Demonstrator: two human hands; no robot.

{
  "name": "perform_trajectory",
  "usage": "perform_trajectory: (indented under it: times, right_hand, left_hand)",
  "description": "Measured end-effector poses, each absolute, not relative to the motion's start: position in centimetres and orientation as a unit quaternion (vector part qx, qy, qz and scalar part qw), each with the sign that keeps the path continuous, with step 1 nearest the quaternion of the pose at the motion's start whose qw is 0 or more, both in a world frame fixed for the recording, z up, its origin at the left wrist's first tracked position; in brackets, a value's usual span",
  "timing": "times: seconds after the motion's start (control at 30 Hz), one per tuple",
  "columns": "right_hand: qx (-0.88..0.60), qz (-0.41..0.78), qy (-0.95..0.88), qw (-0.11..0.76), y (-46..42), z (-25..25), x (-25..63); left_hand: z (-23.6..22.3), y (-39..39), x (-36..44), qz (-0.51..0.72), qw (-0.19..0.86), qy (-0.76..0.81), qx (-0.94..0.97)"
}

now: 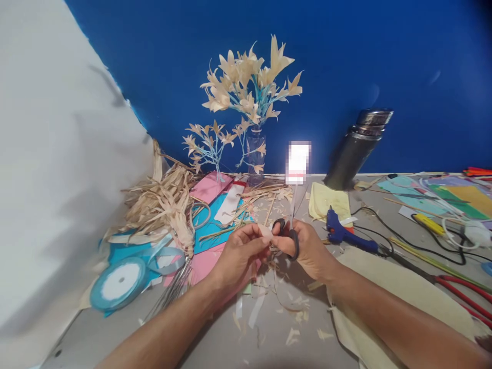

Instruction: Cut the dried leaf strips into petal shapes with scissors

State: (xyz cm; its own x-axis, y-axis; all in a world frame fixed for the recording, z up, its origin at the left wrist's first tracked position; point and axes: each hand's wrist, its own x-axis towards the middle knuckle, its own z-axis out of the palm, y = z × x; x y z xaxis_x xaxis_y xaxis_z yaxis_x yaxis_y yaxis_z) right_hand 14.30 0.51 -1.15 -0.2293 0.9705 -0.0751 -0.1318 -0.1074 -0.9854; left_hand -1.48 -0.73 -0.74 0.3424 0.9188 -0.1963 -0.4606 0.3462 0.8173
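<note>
My left hand [246, 251] pinches a small pale piece of husk-like material [264, 230] between thumb and fingers. Close beside it, my right hand [307, 248] has its fingers through the black handles of a pair of scissors [294, 241], whose blades point up and away from me. The thumb and forefinger of the right hand meet the pale piece too. Behind the hands, pale handmade flowers [249, 77] on blue stems stand in a clear bottle [256, 154]. A smaller flower bunch [215, 146] is to its left.
Left lie dried husks [165, 200], a blue ribbon spool [119, 282] and thin wires [169, 292]. Right are a blue glue gun [346, 233] with its cord, red-handled shears [461, 292], beige cloth [369, 292], yellow paper [328, 202] and a dark flask [357, 148]. Scraps litter the table [269, 343].
</note>
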Motion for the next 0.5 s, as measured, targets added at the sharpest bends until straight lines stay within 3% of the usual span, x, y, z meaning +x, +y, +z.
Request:
perform_trajectory:
  times: [0.2,0.4,0.5]
  right_hand:
    - [-0.429,0.596,-0.533,0.420,0.4,-1.3,14.5]
    - [-0.363,0.620,-0.652,0.242,0.8,-0.9,15.5]
    - [-0.337,0.611,-0.688,0.200,0.9,-1.0,15.8]
  left_hand:
    - [-0.4,-0.8,-1.5,0.475,0.733,0.367,0.320]
    - [0.0,0.0,-2.8,0.522,0.628,0.401,0.416]
    - [0.1,0.3,-3.2,0.526,0.619,0.398,0.428]
